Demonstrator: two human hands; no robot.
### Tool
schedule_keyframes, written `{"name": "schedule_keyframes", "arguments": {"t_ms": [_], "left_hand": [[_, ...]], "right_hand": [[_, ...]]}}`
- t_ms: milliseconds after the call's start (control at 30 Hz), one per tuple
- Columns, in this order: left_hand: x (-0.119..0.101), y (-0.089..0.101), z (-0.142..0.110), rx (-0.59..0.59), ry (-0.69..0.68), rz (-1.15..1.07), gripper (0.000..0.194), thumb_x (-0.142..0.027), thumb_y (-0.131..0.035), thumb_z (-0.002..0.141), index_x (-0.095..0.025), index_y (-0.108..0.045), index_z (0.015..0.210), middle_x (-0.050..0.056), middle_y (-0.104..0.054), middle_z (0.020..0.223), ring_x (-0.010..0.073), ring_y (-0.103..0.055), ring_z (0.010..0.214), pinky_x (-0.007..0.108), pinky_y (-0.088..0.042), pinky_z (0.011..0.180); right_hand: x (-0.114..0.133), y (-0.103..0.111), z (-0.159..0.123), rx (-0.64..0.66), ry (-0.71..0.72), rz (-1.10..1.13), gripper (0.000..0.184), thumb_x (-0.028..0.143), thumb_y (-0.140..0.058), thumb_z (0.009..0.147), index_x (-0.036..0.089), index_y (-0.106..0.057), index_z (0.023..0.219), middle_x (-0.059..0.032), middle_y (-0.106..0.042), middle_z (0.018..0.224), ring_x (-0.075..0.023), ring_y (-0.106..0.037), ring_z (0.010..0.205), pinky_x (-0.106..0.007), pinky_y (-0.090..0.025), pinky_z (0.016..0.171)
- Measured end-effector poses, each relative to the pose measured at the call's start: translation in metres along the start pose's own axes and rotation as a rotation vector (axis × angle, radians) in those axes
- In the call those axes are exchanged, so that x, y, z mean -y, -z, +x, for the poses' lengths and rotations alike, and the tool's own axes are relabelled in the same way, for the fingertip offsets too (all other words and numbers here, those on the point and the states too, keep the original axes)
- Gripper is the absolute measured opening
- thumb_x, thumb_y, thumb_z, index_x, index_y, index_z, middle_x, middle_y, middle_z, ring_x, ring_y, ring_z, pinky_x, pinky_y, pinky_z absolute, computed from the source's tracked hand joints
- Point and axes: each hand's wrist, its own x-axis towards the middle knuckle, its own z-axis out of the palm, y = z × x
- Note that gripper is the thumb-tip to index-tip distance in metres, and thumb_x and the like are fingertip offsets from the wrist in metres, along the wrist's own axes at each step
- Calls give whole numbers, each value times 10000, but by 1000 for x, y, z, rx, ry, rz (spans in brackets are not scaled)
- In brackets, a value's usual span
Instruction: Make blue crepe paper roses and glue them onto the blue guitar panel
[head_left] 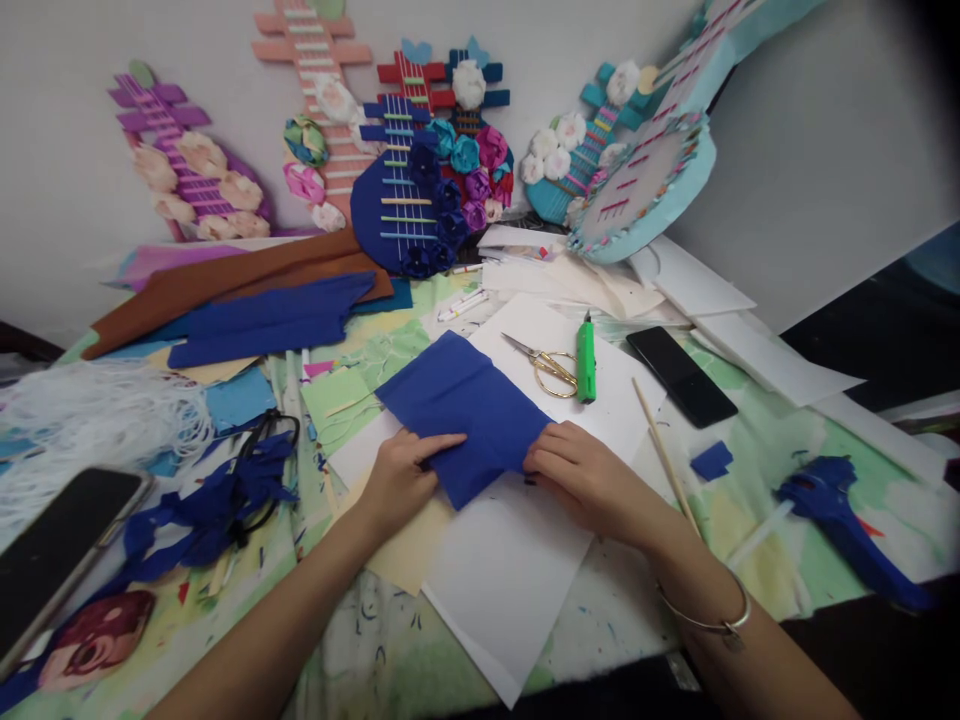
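While the left hand rests on the blue sheet in the head view, index finger stuck straight out, I can't tell if the thumb's pinching. Right hand's fingers are bunched together, pinching the sheet's right corner. Sheet's on white paper, scissors and green cutter just past it, phone off right.

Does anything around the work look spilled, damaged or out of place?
No spill or clear damage shows. Left of the left hand, crumpled blue strips lie in a tangle, untidy against the spread blue sheet. The green utility knife seems to have its tip exposed, odd while lying unused.
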Motion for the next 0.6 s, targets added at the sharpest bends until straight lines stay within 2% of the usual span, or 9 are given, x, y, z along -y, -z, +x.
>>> {"name": "schedule_keyframes", "arguments": {"t_ms": [167, 300, 467, 600], "left_hand": [[-1, 0, 1, 8, 38, -52, 406, -40, -561, 704, -243, -742, 1005, 29, -731, 719, 149, -581, 574, 273, -472, 591], [1, 0, -1, 10, 71, -85, 465, -21, -550, 679, -254, -732, 1037, 45, -734, 762, 168, -600, 609, 291, -471, 596], [0, 0, -1, 25, 115, -147, 476, -38, -565, 667, -253, -723, 1061, 66, -739, 861, 200, -629, 699, 337, -490, 665], [-4, 1, 0, 31, 154, -219, 493, -51, -577, 646, -265, -720, 1066, 52, -739, 894, 218, -642, 788, 360, -495, 746]], "right_hand": [[3, 4, 0, -128, 25, 15, 161, 49, -456, 895, 133, -591, 873, -72, -636, 839, -168, -496, 802, -323, -409, 709], [4, 4, -2, -221, 62, 16, 152, 27, -515, 857, 137, -611, 898, -81, -642, 867, -178, -511, 842, -345, -442, 748], [2, 2, -6, -341, 102, 39, 183, 4, -588, 798, 127, -628, 928, -98, -644, 882, -195, -528, 870, -365, -469, 751], [5, 5, -6, -371, 111, 63, 193, -2, -602, 780, 120, -632, 927, -103, -646, 883, -199, -529, 864, -368, -471, 738]]}}
